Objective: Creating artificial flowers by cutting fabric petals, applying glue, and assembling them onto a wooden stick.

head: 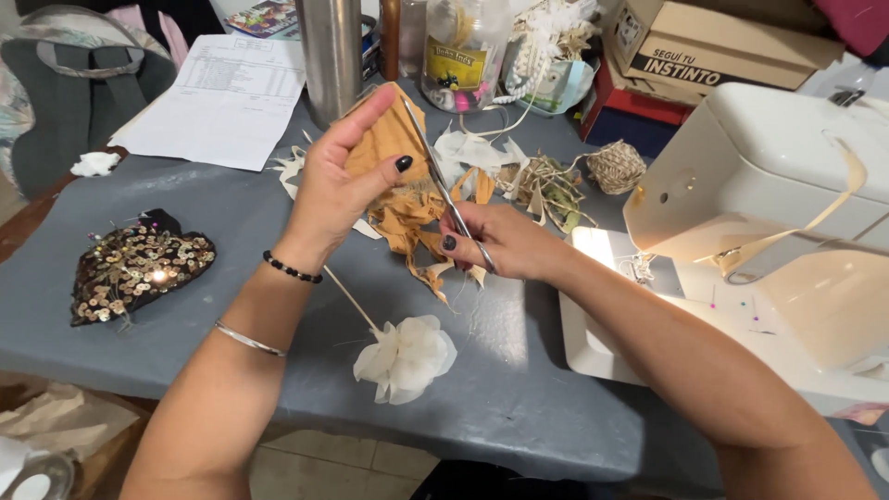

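Observation:
My left hand holds up a piece of mustard-orange fabric, thumb pressed on its front. My right hand grips a pair of metal scissors, the blades pointing up along the fabric's right edge. Below the hands lies a pile of orange fabric scraps on the grey table. A white fabric flower on a thin stick lies nearer the table's front edge.
A white sewing machine stands at the right. A sequined dark piece stuck with pins lies at left. At the back are a metal cylinder, a jar, a twine ball, boxes and a paper sheet.

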